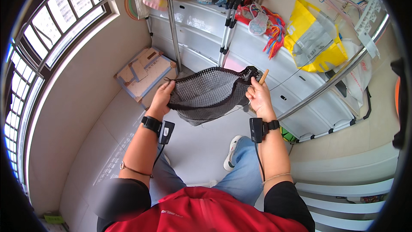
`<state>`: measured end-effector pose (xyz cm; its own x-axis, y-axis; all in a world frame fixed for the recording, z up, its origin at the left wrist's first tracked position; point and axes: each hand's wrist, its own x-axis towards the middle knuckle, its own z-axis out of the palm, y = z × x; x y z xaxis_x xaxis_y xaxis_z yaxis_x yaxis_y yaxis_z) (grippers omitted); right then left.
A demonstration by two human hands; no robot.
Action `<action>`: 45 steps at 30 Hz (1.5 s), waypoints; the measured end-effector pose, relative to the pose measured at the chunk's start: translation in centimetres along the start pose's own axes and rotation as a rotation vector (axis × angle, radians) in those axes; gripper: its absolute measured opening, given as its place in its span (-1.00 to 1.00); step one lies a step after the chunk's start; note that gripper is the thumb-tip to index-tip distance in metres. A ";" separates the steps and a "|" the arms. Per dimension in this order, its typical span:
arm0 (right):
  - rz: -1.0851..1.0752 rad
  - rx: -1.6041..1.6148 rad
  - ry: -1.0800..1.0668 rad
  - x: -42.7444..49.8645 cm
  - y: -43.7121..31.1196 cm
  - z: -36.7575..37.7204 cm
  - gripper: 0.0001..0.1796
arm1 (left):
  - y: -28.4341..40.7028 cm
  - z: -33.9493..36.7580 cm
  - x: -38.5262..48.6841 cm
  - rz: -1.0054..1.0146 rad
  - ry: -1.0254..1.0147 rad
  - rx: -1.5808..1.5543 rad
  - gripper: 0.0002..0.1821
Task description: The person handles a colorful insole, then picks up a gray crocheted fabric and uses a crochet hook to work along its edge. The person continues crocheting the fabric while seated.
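A grey crocheted piece (206, 90) with a dark brown border, shaped like an open bag, hangs stretched in the air between my hands. My left hand (163, 97) grips its left end, the thumb lying on the dark edge. At the other end, my right hand (258, 96) pinches the border and also holds a crochet hook with a wooden handle (264, 76). The hook's thin metal shaft points down below my fingers. A dark strand of yarn (287, 80) runs from near my right hand up toward the yellow bag. Another dark strand crosses the lower side of the piece.
White storage cabinets (257, 51) stand ahead, carrying a yellow plastic bag (313, 38) and red multicoloured cords (275, 37). A metal rail (334, 80) slants at the right. Beyond my left hand a flat cardboard box (146, 72) lies on the tiled floor. A barred window (58, 22) is at left.
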<state>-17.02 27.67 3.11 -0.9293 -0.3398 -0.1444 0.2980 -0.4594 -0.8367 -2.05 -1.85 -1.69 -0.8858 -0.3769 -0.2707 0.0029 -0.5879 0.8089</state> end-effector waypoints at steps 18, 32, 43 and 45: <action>-0.072 -0.739 -0.622 -16.5 6.4 1.8 -0.84 | 9.1 9.9 -2.9 0.222 -0.402 -0.142 -0.67; -0.420 -0.832 -0.064 -9.9 2.5 0.4 -0.28 | 19.3 10.6 -13.8 0.425 -0.681 -0.009 -0.68; -0.450 -1.237 -0.075 -6.0 6.8 -2.9 -0.59 | 23.9 7.9 -22.0 0.571 -0.683 0.130 -0.69; -0.403 -1.253 0.016 -4.8 6.0 -4.3 -0.60 | 22.4 7.2 -22.2 0.522 -0.539 0.182 -0.66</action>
<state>-11.69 30.04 -3.47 -0.9099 -0.3456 0.2296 -0.3937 0.5448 -0.7404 14.36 -1.49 26.20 -0.8942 -0.1449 0.4235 0.4476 -0.2853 0.8475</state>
